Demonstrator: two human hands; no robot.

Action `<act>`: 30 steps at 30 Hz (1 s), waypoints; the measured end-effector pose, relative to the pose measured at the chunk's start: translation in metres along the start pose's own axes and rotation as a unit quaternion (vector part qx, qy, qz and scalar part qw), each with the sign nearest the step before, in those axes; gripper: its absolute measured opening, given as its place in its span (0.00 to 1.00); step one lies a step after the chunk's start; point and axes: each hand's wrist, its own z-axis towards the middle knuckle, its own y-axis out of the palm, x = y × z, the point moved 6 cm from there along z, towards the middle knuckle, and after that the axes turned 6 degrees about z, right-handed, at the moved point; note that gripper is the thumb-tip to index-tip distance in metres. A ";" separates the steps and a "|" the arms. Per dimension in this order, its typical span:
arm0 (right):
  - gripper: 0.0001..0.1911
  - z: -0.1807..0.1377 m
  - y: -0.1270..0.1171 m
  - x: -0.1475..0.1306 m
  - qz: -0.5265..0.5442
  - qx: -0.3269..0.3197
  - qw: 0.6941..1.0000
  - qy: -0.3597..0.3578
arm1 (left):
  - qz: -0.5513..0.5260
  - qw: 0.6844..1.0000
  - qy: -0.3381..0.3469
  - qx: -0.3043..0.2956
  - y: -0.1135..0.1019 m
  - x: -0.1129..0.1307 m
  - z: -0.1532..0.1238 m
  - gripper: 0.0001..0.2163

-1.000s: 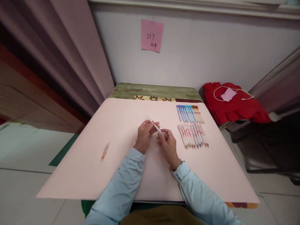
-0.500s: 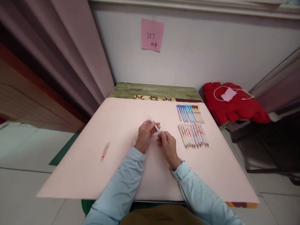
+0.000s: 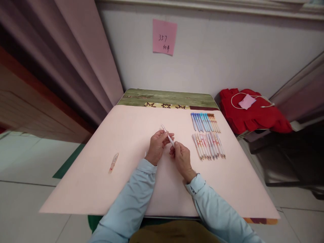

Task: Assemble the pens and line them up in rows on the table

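Observation:
Over the middle of the pink-covered table, both hands hold one slim, pale pen (image 3: 170, 138) at a slant. The fingers of my left hand (image 3: 157, 145) pinch it along its upper part, and its far end sticks out beyond them. My right hand (image 3: 181, 158) is closed around the lower end, which its fingers partly hide. To the left lies a clear pen barrel (image 3: 113, 163) with pink and orange print. A small pale piece (image 3: 145, 154) shows beside my left wrist, mostly hidden.
At the right are a row of blue, turquoise and brown-topped pens (image 3: 204, 122) and, nearer, a row of pale printed pens (image 3: 209, 146). Red cloth (image 3: 250, 114) with a white cable lies beyond the table's right edge. A wall (image 3: 215, 50) rises behind, and a curtain (image 3: 88, 50) hangs left.
The pen's far end has shifted slightly to the right within my left fingers. Both hands keep nearly the same place, and the things on the table stay put.

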 end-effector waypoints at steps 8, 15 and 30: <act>0.16 0.001 -0.005 0.001 -0.010 0.038 0.999 -0.021 | -0.004 1.000 0.006 -0.007 -0.002 -0.003 0.002 0.11; 0.20 0.000 -0.001 -0.004 -0.045 -0.002 0.999 -0.016 | 0.023 1.000 0.008 -0.012 0.001 0.000 0.001 0.11; 0.22 0.004 -0.013 -0.021 -0.229 -0.012 0.971 -0.060 | 0.019 0.999 -0.013 0.028 -0.001 -0.002 0.000 0.11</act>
